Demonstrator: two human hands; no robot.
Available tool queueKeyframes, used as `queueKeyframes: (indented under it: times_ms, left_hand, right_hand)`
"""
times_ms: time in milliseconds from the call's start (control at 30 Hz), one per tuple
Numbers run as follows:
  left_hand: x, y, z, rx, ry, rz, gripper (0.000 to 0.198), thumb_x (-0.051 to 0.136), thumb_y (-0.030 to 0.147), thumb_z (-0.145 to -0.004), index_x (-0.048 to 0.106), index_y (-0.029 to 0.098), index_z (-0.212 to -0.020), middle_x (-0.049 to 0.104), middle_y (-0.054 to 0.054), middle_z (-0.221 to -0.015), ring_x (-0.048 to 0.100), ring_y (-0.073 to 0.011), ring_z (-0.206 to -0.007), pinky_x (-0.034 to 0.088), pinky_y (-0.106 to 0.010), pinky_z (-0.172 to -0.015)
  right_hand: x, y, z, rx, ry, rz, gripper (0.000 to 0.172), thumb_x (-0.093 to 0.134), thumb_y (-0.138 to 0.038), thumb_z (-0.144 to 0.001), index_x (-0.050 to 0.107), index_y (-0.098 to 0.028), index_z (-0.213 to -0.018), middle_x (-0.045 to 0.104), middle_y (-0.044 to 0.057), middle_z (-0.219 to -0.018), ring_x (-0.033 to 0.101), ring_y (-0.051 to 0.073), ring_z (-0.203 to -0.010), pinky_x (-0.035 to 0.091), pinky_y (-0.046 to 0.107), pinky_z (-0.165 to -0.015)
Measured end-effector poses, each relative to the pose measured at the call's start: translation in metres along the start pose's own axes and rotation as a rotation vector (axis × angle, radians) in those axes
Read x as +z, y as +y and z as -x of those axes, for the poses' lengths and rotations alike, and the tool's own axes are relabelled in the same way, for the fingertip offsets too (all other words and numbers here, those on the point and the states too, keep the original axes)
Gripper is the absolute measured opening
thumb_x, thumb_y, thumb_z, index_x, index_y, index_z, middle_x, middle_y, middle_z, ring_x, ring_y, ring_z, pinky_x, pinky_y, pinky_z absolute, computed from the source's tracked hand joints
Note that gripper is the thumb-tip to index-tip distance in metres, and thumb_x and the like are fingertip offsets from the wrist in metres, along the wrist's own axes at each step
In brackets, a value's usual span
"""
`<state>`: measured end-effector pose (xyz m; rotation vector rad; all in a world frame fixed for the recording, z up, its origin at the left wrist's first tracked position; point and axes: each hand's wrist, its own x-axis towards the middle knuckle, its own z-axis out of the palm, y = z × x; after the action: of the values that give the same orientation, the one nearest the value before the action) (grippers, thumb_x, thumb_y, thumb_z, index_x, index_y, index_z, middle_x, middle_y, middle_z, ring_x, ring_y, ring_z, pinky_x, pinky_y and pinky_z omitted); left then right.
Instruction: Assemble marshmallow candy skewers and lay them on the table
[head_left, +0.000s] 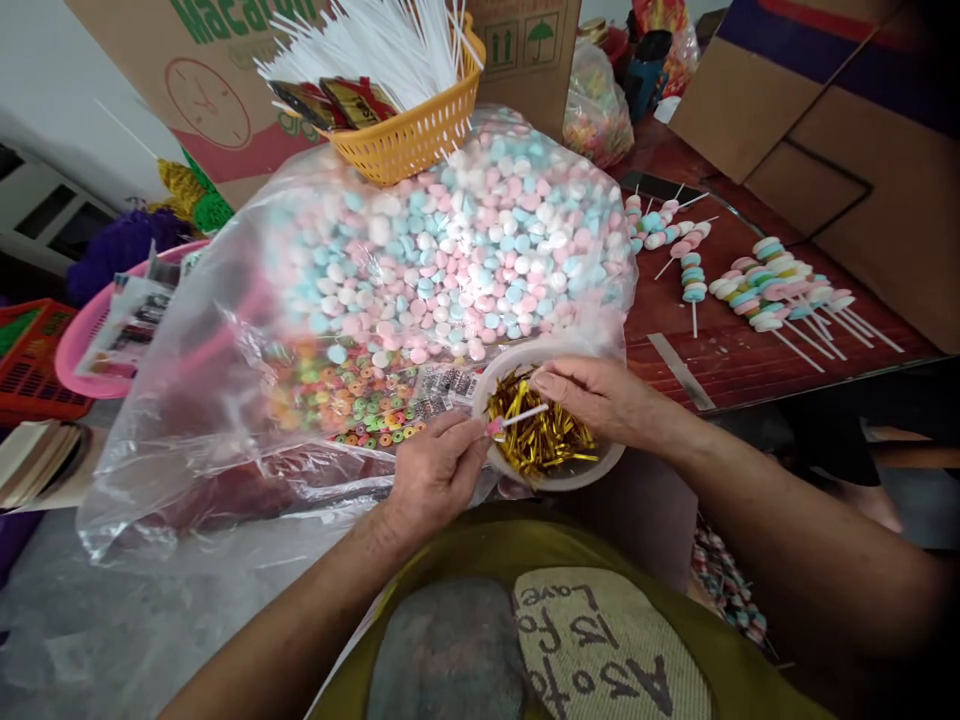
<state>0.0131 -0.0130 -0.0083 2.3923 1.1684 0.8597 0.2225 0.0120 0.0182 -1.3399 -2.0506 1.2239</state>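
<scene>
My left hand pinches a pink ring candy at the end of a white stick. My right hand pinches the stick's other end above a white bowl of gold twist ties. Both hands are closed. Behind them lies a big clear plastic bag heaped with pink, blue and white ring candies, with smaller multicoloured rings lower down.
A yellow basket of white sticks rests on the bag. Finished candy skewers lie on the red-brown table to the right. Cardboard boxes stand behind. A pink basin and a red basket sit at left.
</scene>
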Motion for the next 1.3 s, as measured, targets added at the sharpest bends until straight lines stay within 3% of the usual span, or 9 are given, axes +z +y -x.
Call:
queueKeyframes:
  times_ms: [67, 167, 333, 467, 600, 767, 967, 1100, 1300]
  left_hand:
    - [0.014, -0.008, -0.002, -0.186, -0.001, 0.156, 0.019, 0.05, 0.025, -0.089, 0.067, 0.018, -0.086, 0.068, -0.006, -0.085, 0.062, -0.0156, -0.08, 0.048, -0.025, -0.072]
    - [0.028, -0.017, -0.009, -0.349, 0.044, 0.341, 0.017, 0.056, 0.029, -0.084, 0.069, 0.018, -0.082, 0.067, -0.002, -0.081, 0.06, -0.015, -0.077, 0.047, -0.026, -0.073]
    - [0.019, -0.017, -0.018, -0.707, 0.17, 0.665, 0.021, 0.063, 0.037, -0.074, 0.068, 0.018, -0.081, 0.051, 0.005, -0.055, 0.043, -0.0087, -0.05, 0.038, -0.021, -0.051]
    - [0.01, -0.007, -0.022, -0.797, 0.17, 0.742, 0.023, 0.065, 0.04, -0.07, 0.07, 0.018, -0.076, 0.05, 0.005, -0.052, 0.044, -0.0091, -0.05, 0.036, -0.02, -0.05]
    - [0.011, 0.0, -0.024, -0.81, 0.156, 0.701, 0.026, 0.064, 0.042, -0.072, 0.072, 0.019, -0.081, 0.058, 0.002, -0.06, 0.05, -0.0109, -0.057, 0.039, -0.02, -0.053]
    - [0.01, 0.004, -0.024, -0.818, 0.086, 0.771, 0.029, 0.065, 0.045, -0.072, 0.069, 0.017, -0.077, 0.058, 0.001, -0.063, 0.047, -0.0085, -0.054, 0.038, -0.019, -0.051]
    - [0.006, 0.008, -0.027, -0.98, 0.175, 0.988, 0.033, 0.077, 0.043, -0.055, 0.07, 0.015, -0.071, 0.06, 0.001, -0.062, 0.05, -0.0077, -0.051, 0.037, -0.017, -0.045]
    - [0.01, 0.009, -0.031, -1.028, 0.187, 1.072, 0.033, 0.081, 0.04, -0.051, 0.071, 0.014, -0.07, 0.064, -0.001, -0.065, 0.051, -0.0071, -0.049, 0.037, -0.015, -0.041]
    - [0.016, 0.011, -0.035, -1.004, 0.196, 1.11, 0.032, 0.081, 0.039, -0.054, 0.072, 0.015, -0.073, 0.066, -0.001, -0.068, 0.054, -0.0066, -0.049, 0.037, -0.014, -0.04]
  right_hand:
    - [0.001, 0.017, -0.013, -0.073, 0.131, 0.18, 0.021, 0.046, -0.029, -0.085, 0.058, -0.016, -0.073, 0.061, 0.004, -0.073, 0.054, 0.015, -0.069, 0.04, 0.026, -0.064]
    - [0.002, 0.036, -0.026, -0.072, 0.154, 0.268, 0.021, 0.045, -0.022, -0.083, 0.06, -0.015, -0.069, 0.061, 0.006, -0.072, 0.053, 0.016, -0.07, 0.038, 0.027, -0.066]
    - [-0.029, 0.032, -0.016, -0.071, 0.33, 0.376, 0.022, 0.046, -0.025, -0.084, 0.064, -0.016, -0.076, 0.062, 0.005, -0.078, 0.055, 0.015, -0.074, 0.037, 0.025, -0.068]
    - [-0.033, 0.016, -0.008, 0.046, 0.068, 0.677, 0.025, 0.045, -0.023, -0.084, 0.066, -0.016, -0.073, 0.064, 0.006, -0.077, 0.054, 0.016, -0.073, 0.033, 0.026, -0.065]
    - [-0.012, 0.009, -0.024, 0.221, -0.155, 0.703, 0.036, 0.042, -0.038, -0.087, 0.07, -0.016, -0.079, 0.067, 0.008, -0.08, 0.056, 0.017, -0.072, 0.031, 0.026, -0.057]
    - [-0.001, 0.015, -0.042, 0.223, -0.356, 0.643, 0.016, 0.056, -0.023, -0.074, 0.071, -0.019, -0.071, 0.067, 0.003, -0.068, 0.055, 0.013, -0.061, 0.031, 0.023, -0.052]
    - [-0.034, 0.011, -0.02, 0.226, -0.213, 0.697, 0.023, 0.047, -0.022, -0.081, 0.07, -0.017, -0.082, 0.069, 0.006, -0.083, 0.058, 0.016, -0.074, 0.034, 0.024, -0.06]
    - [-0.055, 0.008, -0.017, 0.433, 0.107, 0.786, 0.032, 0.043, -0.031, -0.086, 0.07, -0.015, -0.091, 0.069, 0.011, -0.091, 0.061, 0.021, -0.083, 0.038, 0.027, -0.066]
    - [-0.024, 0.022, -0.059, 0.538, 0.2, 0.776, 0.037, 0.039, -0.027, -0.088, 0.069, -0.01, -0.101, 0.068, 0.019, -0.099, 0.063, 0.026, -0.086, 0.04, 0.03, -0.064]
